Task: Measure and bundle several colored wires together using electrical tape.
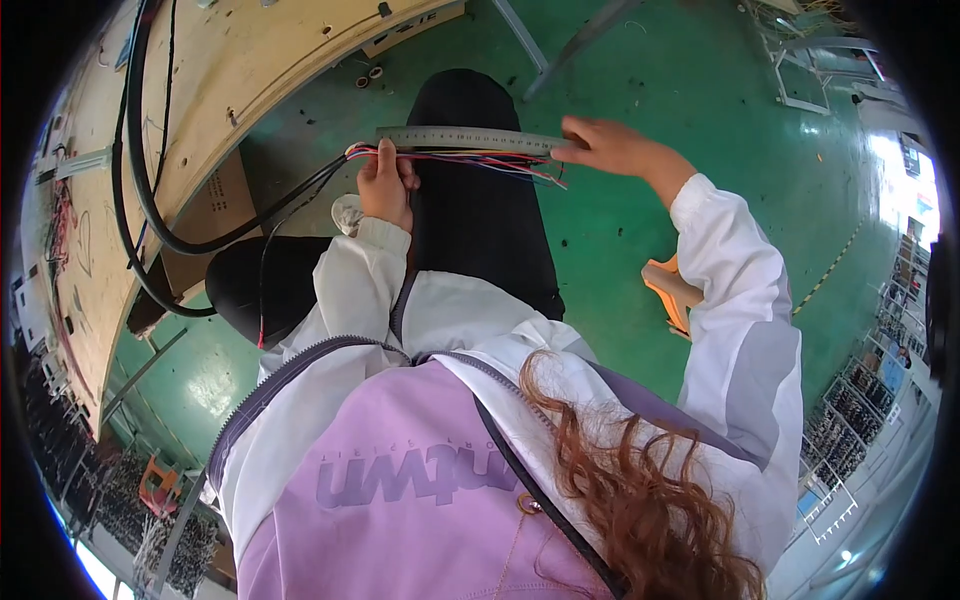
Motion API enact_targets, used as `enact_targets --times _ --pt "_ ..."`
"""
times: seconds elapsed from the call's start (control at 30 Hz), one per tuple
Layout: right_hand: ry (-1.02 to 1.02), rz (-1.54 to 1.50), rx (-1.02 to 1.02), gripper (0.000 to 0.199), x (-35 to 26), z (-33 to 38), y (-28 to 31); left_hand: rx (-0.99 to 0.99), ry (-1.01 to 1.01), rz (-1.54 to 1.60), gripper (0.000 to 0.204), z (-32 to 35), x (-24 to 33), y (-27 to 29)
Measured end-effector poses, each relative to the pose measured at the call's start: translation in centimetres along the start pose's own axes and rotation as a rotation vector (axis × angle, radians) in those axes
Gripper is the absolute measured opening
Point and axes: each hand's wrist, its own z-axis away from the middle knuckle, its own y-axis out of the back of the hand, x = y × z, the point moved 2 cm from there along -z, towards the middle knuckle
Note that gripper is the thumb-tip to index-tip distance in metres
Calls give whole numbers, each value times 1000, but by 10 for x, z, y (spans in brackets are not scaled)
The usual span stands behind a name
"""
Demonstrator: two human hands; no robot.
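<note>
A steel ruler [470, 139] lies across my raised leg, held level. Along its near edge runs a bundle of thin red, blue and dark wires [470, 156], fanning out at the right end. My left hand [386, 185] pinches the ruler's left end together with the wires, thumb on top. At the far right end of the ruler, my right hand [610, 147] is closed with its fingertips on the ruler and wire tips. The wires come out of a thick black cable [270, 215] to the left of my left hand.
A wooden workbench [270, 45] curves along the left, with black cables looping over its edge. A cardboard box [215, 205] stands below it. On the green floor, an orange stool [668, 295] is beside my right arm. Metal frames and racks line the right side.
</note>
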Motion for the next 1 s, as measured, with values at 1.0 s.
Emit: enact_targets --times 1.0 --pt "-27 -723 -513 29 -47 -2 -19 24 -87 -68 27 -17 4 31"
